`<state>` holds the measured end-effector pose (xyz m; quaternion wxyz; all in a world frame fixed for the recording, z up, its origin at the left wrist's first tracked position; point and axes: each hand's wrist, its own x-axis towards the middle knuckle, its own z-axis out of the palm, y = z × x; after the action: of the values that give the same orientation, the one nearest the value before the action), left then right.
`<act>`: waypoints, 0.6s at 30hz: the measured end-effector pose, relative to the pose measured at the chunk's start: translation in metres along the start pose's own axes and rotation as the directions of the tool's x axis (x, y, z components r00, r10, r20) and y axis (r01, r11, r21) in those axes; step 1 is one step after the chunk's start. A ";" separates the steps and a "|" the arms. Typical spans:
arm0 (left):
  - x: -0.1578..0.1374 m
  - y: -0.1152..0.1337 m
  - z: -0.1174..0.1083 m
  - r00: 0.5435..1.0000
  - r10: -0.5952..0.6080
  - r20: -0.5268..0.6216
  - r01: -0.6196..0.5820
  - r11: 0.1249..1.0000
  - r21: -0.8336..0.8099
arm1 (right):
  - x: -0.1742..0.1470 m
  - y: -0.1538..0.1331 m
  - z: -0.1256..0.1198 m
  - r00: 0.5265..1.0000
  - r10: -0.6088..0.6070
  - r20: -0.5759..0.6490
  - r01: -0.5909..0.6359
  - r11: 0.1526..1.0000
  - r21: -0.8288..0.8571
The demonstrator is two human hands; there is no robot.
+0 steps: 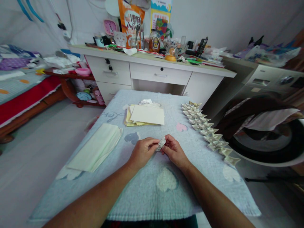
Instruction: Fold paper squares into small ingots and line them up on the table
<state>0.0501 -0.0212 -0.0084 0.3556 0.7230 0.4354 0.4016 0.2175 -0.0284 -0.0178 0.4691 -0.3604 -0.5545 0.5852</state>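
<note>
Over the middle of the cloth-covered table (147,177), my left hand (143,151) and my right hand (175,150) pinch a small folded piece of paper (161,143) from both sides. Fingers and thumbs cover part of it, so its full shape is hidden. Just beyond the hands lies a stack of cream paper sheets (147,114). To the left rests a pile of long pale-green paper (97,147). Along the right side runs a slanting row of several folded paper boats (206,129), the farthest one darker and patterned.
A white desk (152,71) crowded with jars, bags and small items stands behind the table. At right is a front-loading washing machine (261,136) with its door open and clothes over the rim. A bed (26,91) and a low wooden shelf (82,103) are at left.
</note>
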 end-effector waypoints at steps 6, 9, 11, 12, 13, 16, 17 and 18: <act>-0.002 0.007 0.002 0.999 0.039 0.024 -0.040 0.999 0.028 | -0.002 -0.007 -0.001 0.997 0.023 -0.074 -0.028 0.998 -0.062; -0.002 0.008 0.002 0.999 0.017 0.027 -0.016 0.998 -0.055 | -0.001 -0.008 0.000 0.995 0.040 -0.094 -0.042 0.999 -0.025; -0.002 0.007 0.003 0.999 -0.031 0.029 0.035 0.989 -0.145 | 0.000 -0.008 0.000 0.993 0.059 -0.099 -0.057 0.998 0.022; -0.002 0.006 0.003 0.998 -0.060 0.031 0.065 0.981 -0.183 | 0.000 -0.008 0.000 0.993 0.067 -0.100 -0.062 0.997 0.049; -0.002 0.006 0.004 0.996 -0.086 0.032 0.091 0.973 -0.212 | 0.000 -0.008 0.001 0.993 0.071 -0.098 -0.064 0.995 0.075; -0.002 0.004 0.004 0.992 -0.122 0.028 0.125 0.964 -0.236 | 0.001 -0.008 0.001 0.994 0.070 -0.087 -0.060 0.992 0.113; -0.002 0.004 0.004 0.992 -0.122 0.025 0.124 0.965 -0.230 | 0.001 -0.007 0.001 0.994 0.068 -0.084 -0.058 0.992 0.114; -0.002 0.005 0.004 0.993 -0.117 0.019 0.118 0.969 -0.218 | 0.001 -0.007 0.001 0.994 0.066 -0.083 -0.057 0.992 0.110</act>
<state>0.0548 -0.0249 -0.0066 0.4574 0.6537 0.4297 0.4229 0.2174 -0.0281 -0.0112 0.4931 -0.3764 -0.4901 0.6123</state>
